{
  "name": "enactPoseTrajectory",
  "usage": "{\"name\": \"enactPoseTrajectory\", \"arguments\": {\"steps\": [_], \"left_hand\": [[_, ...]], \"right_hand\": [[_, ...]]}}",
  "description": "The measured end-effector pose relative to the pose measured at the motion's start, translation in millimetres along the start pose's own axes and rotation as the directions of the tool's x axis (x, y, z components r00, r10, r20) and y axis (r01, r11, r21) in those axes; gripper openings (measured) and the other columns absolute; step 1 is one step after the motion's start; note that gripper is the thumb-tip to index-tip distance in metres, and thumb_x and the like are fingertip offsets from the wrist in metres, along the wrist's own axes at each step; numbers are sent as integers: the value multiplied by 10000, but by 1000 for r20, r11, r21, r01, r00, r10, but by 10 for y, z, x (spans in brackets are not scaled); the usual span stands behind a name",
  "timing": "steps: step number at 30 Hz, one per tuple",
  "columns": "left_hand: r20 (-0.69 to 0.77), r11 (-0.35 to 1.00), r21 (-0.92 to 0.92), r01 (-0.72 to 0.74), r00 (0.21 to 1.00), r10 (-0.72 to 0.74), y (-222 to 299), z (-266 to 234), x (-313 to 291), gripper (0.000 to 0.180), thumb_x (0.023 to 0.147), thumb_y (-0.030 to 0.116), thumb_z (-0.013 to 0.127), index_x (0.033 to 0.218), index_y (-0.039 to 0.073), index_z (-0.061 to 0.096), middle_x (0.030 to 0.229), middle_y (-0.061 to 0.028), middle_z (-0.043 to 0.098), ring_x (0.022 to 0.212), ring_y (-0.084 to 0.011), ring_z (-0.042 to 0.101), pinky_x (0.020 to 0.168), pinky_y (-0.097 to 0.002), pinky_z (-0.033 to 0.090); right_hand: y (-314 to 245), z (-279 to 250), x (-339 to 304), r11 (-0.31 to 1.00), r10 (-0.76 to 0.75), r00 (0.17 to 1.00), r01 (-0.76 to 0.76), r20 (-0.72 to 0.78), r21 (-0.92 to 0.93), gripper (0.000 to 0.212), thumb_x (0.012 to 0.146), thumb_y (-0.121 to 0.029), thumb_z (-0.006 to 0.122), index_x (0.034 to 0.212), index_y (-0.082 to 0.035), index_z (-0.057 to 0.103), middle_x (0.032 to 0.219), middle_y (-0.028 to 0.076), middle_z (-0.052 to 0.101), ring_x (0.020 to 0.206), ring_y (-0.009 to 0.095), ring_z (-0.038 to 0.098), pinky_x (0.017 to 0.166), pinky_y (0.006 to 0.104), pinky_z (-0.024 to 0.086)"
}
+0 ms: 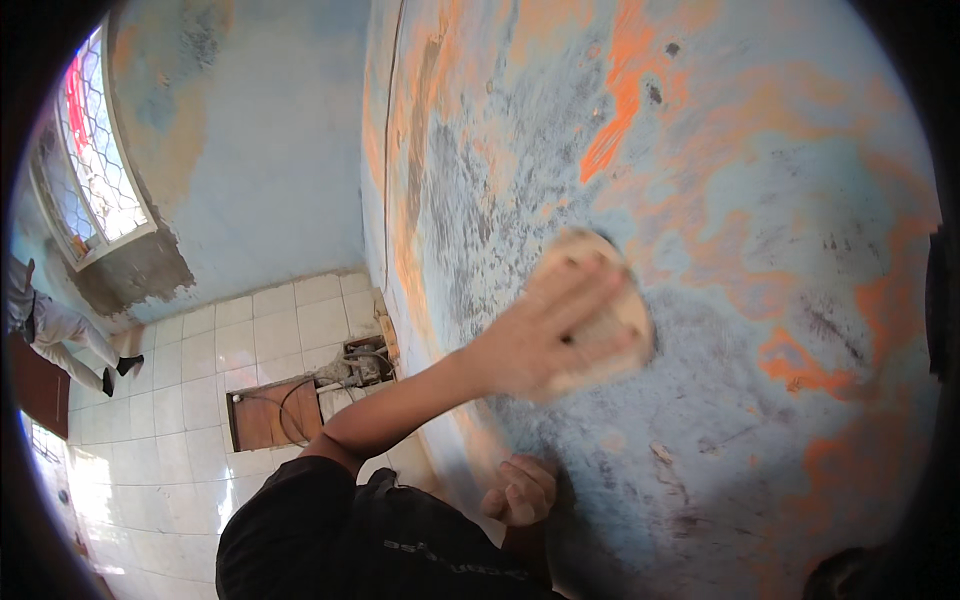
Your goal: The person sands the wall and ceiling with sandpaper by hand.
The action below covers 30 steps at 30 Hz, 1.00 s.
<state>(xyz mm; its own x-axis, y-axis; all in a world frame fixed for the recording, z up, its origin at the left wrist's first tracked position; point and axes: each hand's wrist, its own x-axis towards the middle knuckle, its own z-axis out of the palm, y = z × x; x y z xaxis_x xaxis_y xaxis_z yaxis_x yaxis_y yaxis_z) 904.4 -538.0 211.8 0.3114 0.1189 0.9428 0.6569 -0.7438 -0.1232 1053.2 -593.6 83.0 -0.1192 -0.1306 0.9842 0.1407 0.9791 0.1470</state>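
My left hand (pixel 560 335) is pressed against a patchy blue-and-orange wall (pixel 720 420), over a rounded beige sanding pad (pixel 632 310). Its fingers spread across the pad, and both are smeared by motion. The pad's edge shows past the fingertips; the palm hides the rest. Lower down, my right hand (pixel 522 490) is close to the same wall with its fingers curled in. Nothing shows in that hand, and I cannot tell whether it touches the wall.
A recess with a brown board (pixel 275 413) and cables (pixel 368 362) interrupts the pale tiled floor (pixel 170 440) to the left. Another person's legs (pixel 75 335) show at the far left, below a grilled window (pixel 95 150). A thin cord (pixel 388 150) runs down near the wall's corner.
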Motion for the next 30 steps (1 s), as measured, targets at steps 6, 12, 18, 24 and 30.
{"name": "enactPoseTrajectory", "arguments": {"steps": [6, 12, 18, 24, 30], "left_hand": [[-89, 1000, 5, 18, 996, -17, -250, -179, 482, 514, 780, 93, 554, 1285, 148, 476, 1438, -237, 212, 1329, -391, 225, 1075, -467, 220], [-202, 950, 7, 312, 931, -304, -614, -147, 182, 557, 799, 63, 462, 1326, -46, 320, 1457, -248, 126, 1346, -433, 121, 1063, -562, 165], [-125, 921, -43, 387, 912, -390, 494, 688, -1531, 552, 746, 137, 585, 1199, -99, 378, 1329, -403, 221, 1225, -569, 232, 969, -678, 187], [283, 858, -126, 498, 847, -450, 680, 824, -2571, 567, 767, 164, 586, 1235, -52, 350, 1333, -388, 219, 1210, -561, 252, 988, -644, 182], [7, 672, -147, 726, 680, -733, 352, 643, -2295, 606, 859, 140, 462, 1366, -58, 196, 1436, -324, 47, 1320, -490, 103, 1068, -533, 118]], "right_hand": [[-80, 3, 16, 996, 77, 997, -77, -16, -44, 159, 821, -149, 528, 959, -73, 509, 801, 84, 612, 688, 209, 604, 567, 310, 534], [-57, -10, -43, 991, 24, 999, -17, 48, -135, 169, 861, -165, 454, 967, -34, 468, 722, 82, 590, 624, 205, 559, 527, 281, 477], [-192, -104, -114, 958, 223, 965, -191, 135, -216, 178, 834, -203, 522, 941, -62, 506, 812, 73, 584, 747, 245, 592, 632, 357, 520], [-319, -124, 175, 877, 479, 866, -463, 142, -128, 345, 877, -254, 403, 1139, -30, 383, 868, 138, 527, 787, 270, 535, 711, 391, 463], [-323, -142, 119, 877, 475, 873, -458, 114, -146, 405, 856, -244, 437, 1200, -53, 339, 913, 150, 503, 815, 279, 519, 725, 397, 460]]}}
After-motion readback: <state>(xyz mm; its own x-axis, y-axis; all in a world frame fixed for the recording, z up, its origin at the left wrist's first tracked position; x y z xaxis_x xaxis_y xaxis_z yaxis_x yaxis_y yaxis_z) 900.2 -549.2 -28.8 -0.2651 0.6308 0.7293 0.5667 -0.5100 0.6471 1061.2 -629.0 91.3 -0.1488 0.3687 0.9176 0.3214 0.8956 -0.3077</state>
